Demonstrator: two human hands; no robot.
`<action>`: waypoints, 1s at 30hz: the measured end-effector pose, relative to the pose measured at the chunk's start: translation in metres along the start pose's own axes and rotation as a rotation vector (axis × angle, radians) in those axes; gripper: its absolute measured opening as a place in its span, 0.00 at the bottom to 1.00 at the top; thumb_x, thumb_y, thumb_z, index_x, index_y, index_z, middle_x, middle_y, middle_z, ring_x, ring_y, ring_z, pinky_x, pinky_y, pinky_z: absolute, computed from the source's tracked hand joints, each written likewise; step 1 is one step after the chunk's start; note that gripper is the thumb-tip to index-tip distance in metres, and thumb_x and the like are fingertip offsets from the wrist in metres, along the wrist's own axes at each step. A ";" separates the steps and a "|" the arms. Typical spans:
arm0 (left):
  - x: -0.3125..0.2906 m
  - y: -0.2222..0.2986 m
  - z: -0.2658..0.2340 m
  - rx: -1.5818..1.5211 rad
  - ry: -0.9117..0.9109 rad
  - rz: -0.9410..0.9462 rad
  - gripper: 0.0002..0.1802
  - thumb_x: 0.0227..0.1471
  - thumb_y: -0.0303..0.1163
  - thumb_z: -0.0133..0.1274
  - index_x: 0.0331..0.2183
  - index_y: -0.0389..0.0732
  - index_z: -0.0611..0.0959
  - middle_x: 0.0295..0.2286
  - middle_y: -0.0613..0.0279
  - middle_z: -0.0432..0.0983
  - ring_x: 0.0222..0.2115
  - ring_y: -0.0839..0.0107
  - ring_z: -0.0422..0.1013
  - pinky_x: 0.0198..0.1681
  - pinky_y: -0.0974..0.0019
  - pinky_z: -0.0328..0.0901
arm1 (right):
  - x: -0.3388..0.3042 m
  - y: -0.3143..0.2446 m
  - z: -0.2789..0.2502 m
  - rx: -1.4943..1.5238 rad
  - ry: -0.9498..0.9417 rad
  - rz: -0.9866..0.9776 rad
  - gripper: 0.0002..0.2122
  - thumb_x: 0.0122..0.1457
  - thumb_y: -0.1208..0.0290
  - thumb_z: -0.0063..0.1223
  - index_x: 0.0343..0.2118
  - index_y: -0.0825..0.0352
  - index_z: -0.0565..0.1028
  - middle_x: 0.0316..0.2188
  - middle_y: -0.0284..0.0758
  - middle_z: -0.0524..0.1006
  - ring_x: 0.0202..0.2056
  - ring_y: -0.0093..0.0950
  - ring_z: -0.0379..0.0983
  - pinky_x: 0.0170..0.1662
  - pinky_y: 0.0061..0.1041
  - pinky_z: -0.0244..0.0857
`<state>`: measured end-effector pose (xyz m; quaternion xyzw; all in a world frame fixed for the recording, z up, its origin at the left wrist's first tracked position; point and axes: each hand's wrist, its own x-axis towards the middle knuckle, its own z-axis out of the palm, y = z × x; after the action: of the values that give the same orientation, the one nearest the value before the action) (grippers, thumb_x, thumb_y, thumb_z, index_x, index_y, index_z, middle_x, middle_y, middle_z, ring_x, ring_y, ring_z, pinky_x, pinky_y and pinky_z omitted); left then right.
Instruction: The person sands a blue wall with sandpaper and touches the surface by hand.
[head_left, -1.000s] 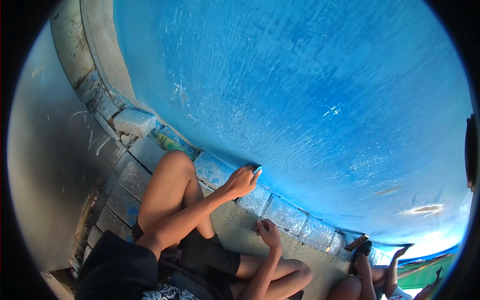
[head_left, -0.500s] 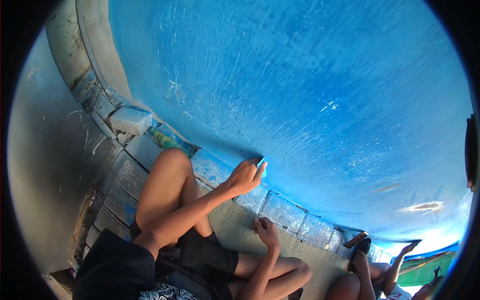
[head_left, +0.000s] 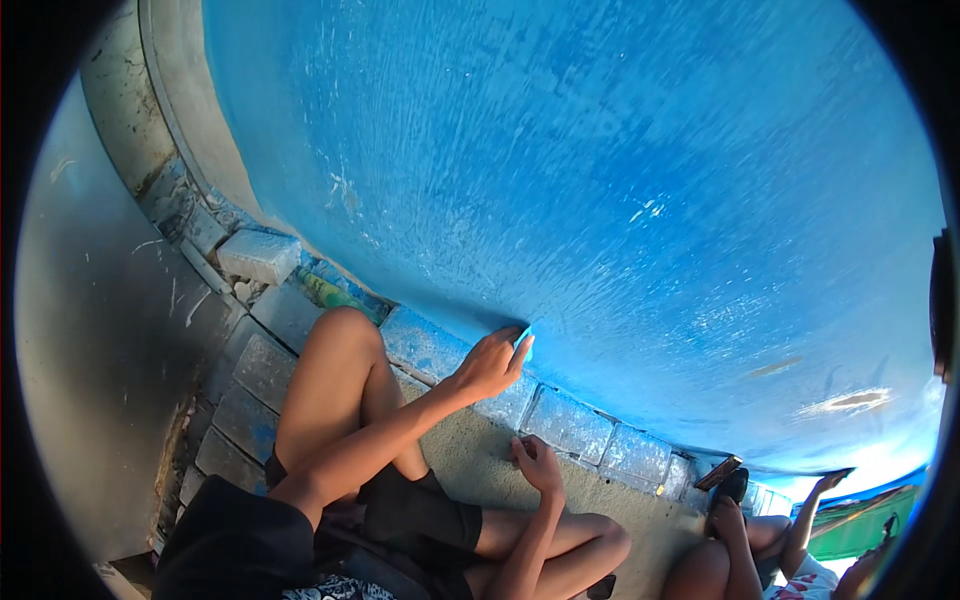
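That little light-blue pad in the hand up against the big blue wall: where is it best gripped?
Probably by its outer face and edges, from the open side away from the blue wall. The pad lies flat against the surface, so only that side is free; the left hand presses it there so.

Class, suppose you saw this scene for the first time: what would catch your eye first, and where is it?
The huge curved blue painted surface fills most of the view. Low at its centre, the left hand presses a small light-blue pad against it, above a row of paint-stained blocks. The right hand rests on the sandy ground below.
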<state>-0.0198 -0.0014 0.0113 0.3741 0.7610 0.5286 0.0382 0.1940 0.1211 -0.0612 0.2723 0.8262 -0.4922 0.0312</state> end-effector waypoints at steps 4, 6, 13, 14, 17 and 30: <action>-0.017 -0.046 0.017 0.185 0.204 0.175 0.21 0.64 0.35 0.38 0.26 0.29 0.75 0.22 0.42 0.71 0.21 0.47 0.67 0.28 0.51 0.64 | 0.006 -0.004 0.009 -0.036 -0.060 0.024 0.14 0.63 0.63 0.52 0.34 0.74 0.75 0.24 0.36 0.79 0.26 0.21 0.75 0.30 0.21 0.68; -0.002 -0.015 0.009 0.099 0.101 0.093 0.21 0.64 0.35 0.38 0.27 0.29 0.75 0.23 0.41 0.71 0.23 0.47 0.68 0.29 0.51 0.65 | 0.002 0.015 0.002 -0.048 -0.019 -0.001 0.14 0.63 0.63 0.52 0.35 0.74 0.75 0.24 0.36 0.79 0.26 0.20 0.75 0.30 0.21 0.68; -0.004 -0.011 -0.004 0.017 0.120 0.083 0.20 0.64 0.35 0.38 0.27 0.29 0.75 0.22 0.43 0.72 0.22 0.46 0.69 0.29 0.51 0.65 | 0.004 0.007 0.002 -0.084 -0.040 0.028 0.14 0.63 0.64 0.52 0.35 0.74 0.75 0.24 0.36 0.79 0.27 0.21 0.76 0.31 0.22 0.69; -0.010 -0.029 0.001 0.030 0.131 0.074 0.20 0.64 0.35 0.38 0.27 0.29 0.75 0.22 0.43 0.72 0.22 0.46 0.69 0.29 0.51 0.65 | 0.004 -0.002 0.007 -0.023 -0.053 0.035 0.14 0.63 0.64 0.52 0.35 0.74 0.75 0.24 0.36 0.79 0.27 0.21 0.75 0.30 0.22 0.69; -0.011 -0.035 0.011 0.168 0.232 0.210 0.20 0.64 0.35 0.39 0.28 0.29 0.75 0.21 0.43 0.71 0.21 0.46 0.68 0.27 0.51 0.64 | 0.003 0.000 0.006 0.015 -0.052 0.028 0.14 0.63 0.64 0.52 0.35 0.74 0.74 0.24 0.36 0.79 0.26 0.22 0.75 0.30 0.22 0.69; -0.001 -0.011 0.000 0.074 0.059 0.043 0.22 0.65 0.37 0.37 0.29 0.29 0.75 0.22 0.41 0.71 0.21 0.46 0.67 0.28 0.51 0.64 | 0.001 0.013 0.002 0.005 -0.012 -0.034 0.15 0.63 0.62 0.53 0.34 0.74 0.75 0.23 0.35 0.79 0.24 0.21 0.74 0.28 0.22 0.67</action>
<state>-0.0249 -0.0041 0.0016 0.3756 0.7727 0.5117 -0.0095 0.1984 0.1250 -0.0727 0.2553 0.8293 -0.4963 0.0268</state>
